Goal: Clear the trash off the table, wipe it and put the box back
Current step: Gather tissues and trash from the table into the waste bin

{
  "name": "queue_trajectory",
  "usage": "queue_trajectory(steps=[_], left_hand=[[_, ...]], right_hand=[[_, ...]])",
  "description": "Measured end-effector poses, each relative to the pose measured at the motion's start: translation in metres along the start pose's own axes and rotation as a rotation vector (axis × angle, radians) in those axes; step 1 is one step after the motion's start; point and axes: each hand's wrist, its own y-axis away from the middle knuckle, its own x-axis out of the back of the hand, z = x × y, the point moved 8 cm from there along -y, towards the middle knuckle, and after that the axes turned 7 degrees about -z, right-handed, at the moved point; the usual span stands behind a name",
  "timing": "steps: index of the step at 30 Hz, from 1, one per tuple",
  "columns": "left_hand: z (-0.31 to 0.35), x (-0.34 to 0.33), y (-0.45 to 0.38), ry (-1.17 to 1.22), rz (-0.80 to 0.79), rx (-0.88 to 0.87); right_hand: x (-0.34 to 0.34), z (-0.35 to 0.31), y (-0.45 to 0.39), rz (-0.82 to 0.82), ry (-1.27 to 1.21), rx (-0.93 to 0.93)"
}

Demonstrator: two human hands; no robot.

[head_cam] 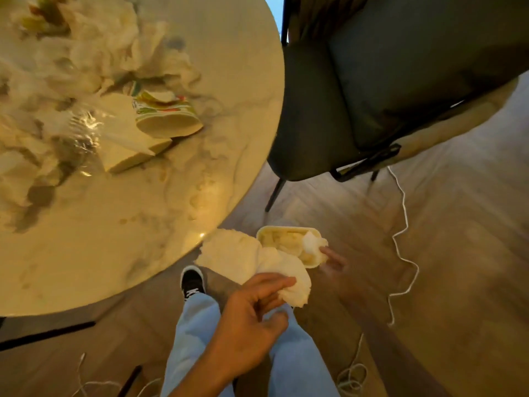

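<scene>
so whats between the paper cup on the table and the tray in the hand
In the head view, bare marble table runs from the paper cup to the table's edge; a white crumpled napkin then reaches the tray.

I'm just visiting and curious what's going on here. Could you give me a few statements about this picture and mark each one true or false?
1. The left hand grips a crumpled white paper towel. True.
2. The round table has been cleared. False: tissues, plastic wrap and a tipped paper cup lie on it.
3. The right hand, blurred, is at a small cream tray beyond the table's edge. True.
4. The paper cup stands upright. False: it lies on its side.
5. A white cord runs across the wooden floor. True.
6. Someone sits in the dark chair. False: the chair holds nobody.
</scene>
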Motion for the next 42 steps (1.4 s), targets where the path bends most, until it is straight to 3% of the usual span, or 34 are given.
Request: queue_trajectory(steps=[6, 13, 22, 26, 29, 32, 42], left_hand=[[-0.110, -0.033, -0.078, 0.002, -0.020, 0.123], [-0.217, -0.034, -0.173, -0.014, 0.016, 0.257], [-0.286, -0.052, -0.251, 0.016, 0.005, 0.463], [-0.309, -0.046, -0.258, -0.080, -0.003, 0.577], [-0.313, -0.037, -0.254, -0.093, -0.001, 0.615], [-0.297, -0.025, -0.245, -0.152, 0.063, 0.547], [-0.167, 0.034, -0.120, -0.054, 0.332, 0.236]], right_hand=[[-0.043, 0.118, -0.102, -0.135, 0.037, -0.204], [-0.096, 0.144, -0.184, -0.263, 0.068, -0.156], [-0.056, 0.183, -0.182, 0.007, 0.029, -0.280], [-0.041, 0.185, -0.170, 0.109, -0.014, -0.302], [-0.042, 0.171, -0.164, 0.078, 0.015, -0.262], [-0.049, 0.146, -0.162, 0.028, 0.025, -0.203], [-0.084, 0.021, -0.094, -0.112, -0.060, -0.098]])
